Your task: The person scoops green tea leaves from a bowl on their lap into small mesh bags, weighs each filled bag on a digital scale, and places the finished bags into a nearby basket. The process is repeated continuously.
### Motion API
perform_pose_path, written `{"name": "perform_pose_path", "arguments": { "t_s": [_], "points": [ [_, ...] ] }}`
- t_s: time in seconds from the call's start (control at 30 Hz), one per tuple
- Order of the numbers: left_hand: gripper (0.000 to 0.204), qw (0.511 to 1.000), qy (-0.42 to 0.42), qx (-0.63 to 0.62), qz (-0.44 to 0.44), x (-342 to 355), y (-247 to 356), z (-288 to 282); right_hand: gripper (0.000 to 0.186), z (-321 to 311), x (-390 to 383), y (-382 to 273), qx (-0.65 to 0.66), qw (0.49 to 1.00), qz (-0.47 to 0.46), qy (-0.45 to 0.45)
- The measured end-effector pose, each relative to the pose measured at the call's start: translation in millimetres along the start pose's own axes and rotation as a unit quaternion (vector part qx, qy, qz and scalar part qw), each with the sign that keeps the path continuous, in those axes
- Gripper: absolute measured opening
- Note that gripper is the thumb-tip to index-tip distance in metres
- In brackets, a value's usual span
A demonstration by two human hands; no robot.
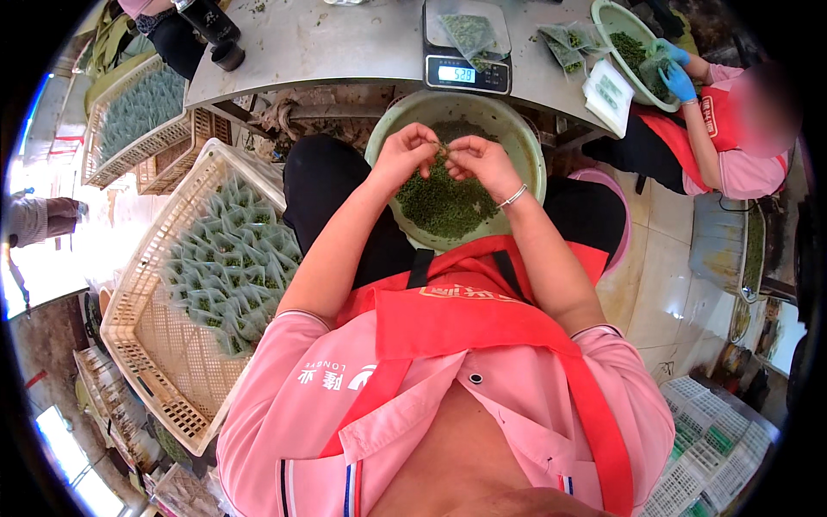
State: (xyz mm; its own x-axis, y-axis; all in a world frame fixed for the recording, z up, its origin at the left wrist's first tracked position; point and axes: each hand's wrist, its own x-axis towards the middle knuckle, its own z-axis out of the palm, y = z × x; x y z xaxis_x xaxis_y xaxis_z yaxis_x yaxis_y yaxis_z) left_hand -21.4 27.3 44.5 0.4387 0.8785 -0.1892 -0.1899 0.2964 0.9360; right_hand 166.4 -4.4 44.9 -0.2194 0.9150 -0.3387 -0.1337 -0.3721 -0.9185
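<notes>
My left hand (408, 158) and my right hand (484, 164) meet above a pale green basin (526, 202) between my knees. Both have their fingertips pinched together on a tiny brownish-green sprig (443, 149), mostly hidden by the fingers. Below them, a heap of small green grains (444, 202) covers the basin's bottom; they look like green peppercorns. Past the basin, a clear bag of green grains (468, 36) lies on a digital scale (468, 75) with a lit display.
A metal table (345, 52) runs across the far side. At my left, a cream plastic crate (164, 345) holds many filled clear bags (233, 267); another bag-filled crate (133, 142) stands beyond. On the right, a co-worker's blue-gloved hands (678, 77) work at another basin (616, 17).
</notes>
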Motion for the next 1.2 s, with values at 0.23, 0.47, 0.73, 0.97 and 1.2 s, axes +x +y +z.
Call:
{"name": "perform_pose_path", "arguments": {
  "t_s": [0.23, 0.47, 0.73, 0.97, 1.2],
  "points": [
    [0.009, 0.994, 0.035, 0.099, 0.043, -1.4, -9.8, 4.0, 0.012, 4.0, 3.4, 4.0, -0.051, 0.996, -0.001, 0.066],
    [0.011, 0.959, -0.014, 0.277, 0.06, -0.3, -18.3, 3.9, 0.013, -8.8, 0.4, 13.4, -0.174, 0.972, -0.071, 0.138],
    [0.032, 0.85, -0.074, 0.482, 0.2, -7.8, 7.1, 17.4, 0.025, -11.2, 15.0, -45.3, -0.371, 0.826, -0.342, 0.254],
    [0.021, 0.929, 0.161, 0.296, 0.151, 47.5, 46.7, -41.7, 0.027, -18.8, 76.4, -66.3, -0.598, 0.688, -0.303, 0.277],
    [0.042, 0.77, 0.274, 0.512, 0.264, 62.9, 47.3, -47.6, 0.017, 7.1, 99.5, -125.9, -0.671, 0.644, -0.314, 0.192]
  ]
}}
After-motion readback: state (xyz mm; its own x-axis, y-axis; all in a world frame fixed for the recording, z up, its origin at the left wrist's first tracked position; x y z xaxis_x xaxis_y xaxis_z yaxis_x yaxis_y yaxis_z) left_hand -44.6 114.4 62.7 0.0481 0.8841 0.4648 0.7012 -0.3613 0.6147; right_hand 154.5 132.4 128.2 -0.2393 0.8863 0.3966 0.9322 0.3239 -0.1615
